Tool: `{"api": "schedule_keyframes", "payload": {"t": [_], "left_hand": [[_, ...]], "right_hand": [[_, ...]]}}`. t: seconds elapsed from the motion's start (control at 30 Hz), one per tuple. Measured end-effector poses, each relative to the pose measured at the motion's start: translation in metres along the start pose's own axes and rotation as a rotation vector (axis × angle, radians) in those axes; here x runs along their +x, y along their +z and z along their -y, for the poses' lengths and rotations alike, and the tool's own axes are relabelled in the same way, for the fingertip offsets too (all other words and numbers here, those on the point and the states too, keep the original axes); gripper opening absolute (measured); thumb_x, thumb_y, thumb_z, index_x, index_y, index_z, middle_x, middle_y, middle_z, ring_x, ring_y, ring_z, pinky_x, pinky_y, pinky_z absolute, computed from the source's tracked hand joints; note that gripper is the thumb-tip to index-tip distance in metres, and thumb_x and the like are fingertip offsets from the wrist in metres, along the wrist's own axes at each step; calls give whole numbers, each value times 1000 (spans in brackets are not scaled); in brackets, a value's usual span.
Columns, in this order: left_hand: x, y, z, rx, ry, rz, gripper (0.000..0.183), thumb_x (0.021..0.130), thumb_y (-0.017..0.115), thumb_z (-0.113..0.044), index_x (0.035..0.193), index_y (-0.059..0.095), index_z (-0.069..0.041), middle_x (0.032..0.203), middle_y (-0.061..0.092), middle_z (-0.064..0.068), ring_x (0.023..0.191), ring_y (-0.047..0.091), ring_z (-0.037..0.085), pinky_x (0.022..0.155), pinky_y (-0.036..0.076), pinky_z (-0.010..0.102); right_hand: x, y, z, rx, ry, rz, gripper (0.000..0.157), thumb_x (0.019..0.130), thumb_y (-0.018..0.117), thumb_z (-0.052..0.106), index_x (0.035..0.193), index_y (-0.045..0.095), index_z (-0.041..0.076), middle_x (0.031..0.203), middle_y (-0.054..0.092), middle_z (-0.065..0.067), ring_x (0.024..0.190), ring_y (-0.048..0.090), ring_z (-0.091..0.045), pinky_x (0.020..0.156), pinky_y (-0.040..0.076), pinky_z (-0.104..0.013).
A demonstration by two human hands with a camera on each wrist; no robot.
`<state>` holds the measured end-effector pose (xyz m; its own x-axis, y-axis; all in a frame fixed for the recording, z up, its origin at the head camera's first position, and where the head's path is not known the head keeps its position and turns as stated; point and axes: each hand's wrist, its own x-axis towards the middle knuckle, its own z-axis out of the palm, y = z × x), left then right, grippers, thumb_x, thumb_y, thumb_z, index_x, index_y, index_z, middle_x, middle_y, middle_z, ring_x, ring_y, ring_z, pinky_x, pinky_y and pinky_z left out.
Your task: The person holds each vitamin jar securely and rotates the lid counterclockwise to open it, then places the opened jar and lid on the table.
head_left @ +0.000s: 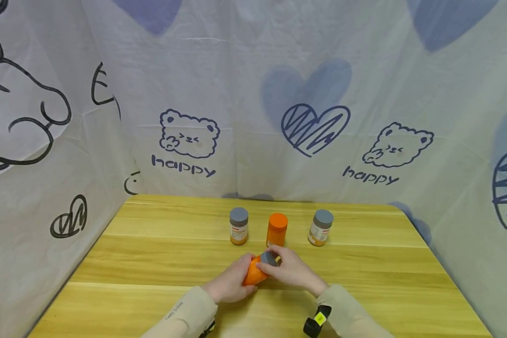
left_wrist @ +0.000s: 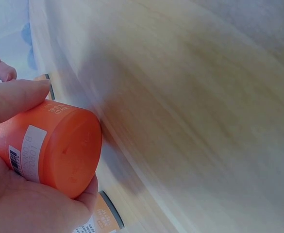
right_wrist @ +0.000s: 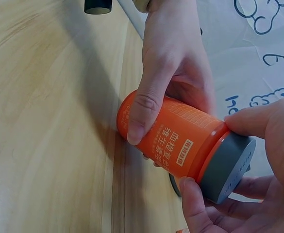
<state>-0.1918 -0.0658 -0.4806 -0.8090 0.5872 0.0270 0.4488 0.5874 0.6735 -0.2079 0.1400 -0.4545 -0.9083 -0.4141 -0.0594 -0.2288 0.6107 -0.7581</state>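
My left hand [head_left: 235,281] grips the body of an orange bottle [right_wrist: 175,131], which is tilted above the table. In the left wrist view its round base faces the camera, with a white barcode label on the side. The bottle's grey lid [right_wrist: 228,167] sits on its neck. Thumb and fingers of my right hand [head_left: 293,270] pinch the lid from both sides. Just behind the hands stands an upright orange bottle with an orange lid [head_left: 277,227]; its lower part is partly hidden by the right hand.
Two clear jars with grey lids stand upright, one to the left [head_left: 238,227] and one to the right [head_left: 320,228] of the orange-lidded bottle. The wooden table [head_left: 152,244] ends at a hanging white cloth [head_left: 245,94] with printed hearts and bears.
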Motion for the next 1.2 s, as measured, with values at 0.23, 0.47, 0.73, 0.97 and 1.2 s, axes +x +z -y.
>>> {"api": "schedule_keyframes", "payload": {"t": [0.23, 0.47, 0.73, 0.97, 1.2], "left_hand": [[0, 1, 0, -2, 3, 1, 51, 87, 74, -8, 129, 44, -5, 116, 54, 6, 103, 54, 18, 94, 47, 37], [0, 2, 2, -5, 0, 0, 52, 87, 75, -8, 129, 44, -4, 115, 55, 6, 102, 54, 17, 92, 47, 36], [0, 3, 2, -7, 1, -6, 53, 87, 75, -8, 129, 44, -4, 117, 56, 7, 104, 56, 18, 93, 47, 38], [-1, 1, 0, -4, -6, -5, 53, 86, 76, -8, 129, 45, -4, 116, 56, 7, 104, 56, 18, 93, 48, 38], [-2, 0, 0, 0, 26, -23, 54, 85, 76, -7, 129, 45, -3, 116, 56, 7, 103, 56, 17, 92, 47, 35]], "right_hand": [[0, 0, -2, -18, -33, 14, 44, 92, 70, 41, 119, 64, 7, 103, 68, -8, 87, 58, -17, 72, 49, -30], [-1, -1, -3, -29, -59, 28, 45, 93, 70, 39, 122, 62, 6, 106, 68, -10, 90, 60, -18, 76, 51, -33], [-3, -4, -1, -63, -96, 63, 40, 94, 69, 37, 122, 62, 10, 107, 68, -8, 96, 61, -22, 79, 52, -32], [-3, -6, 0, -73, -151, 77, 39, 95, 69, 37, 122, 61, 10, 109, 68, -8, 98, 62, -22, 78, 53, -30], [-1, -6, -2, -94, -186, 76, 36, 93, 71, 35, 121, 62, 14, 111, 67, -7, 101, 62, -22, 79, 53, -30]]}}
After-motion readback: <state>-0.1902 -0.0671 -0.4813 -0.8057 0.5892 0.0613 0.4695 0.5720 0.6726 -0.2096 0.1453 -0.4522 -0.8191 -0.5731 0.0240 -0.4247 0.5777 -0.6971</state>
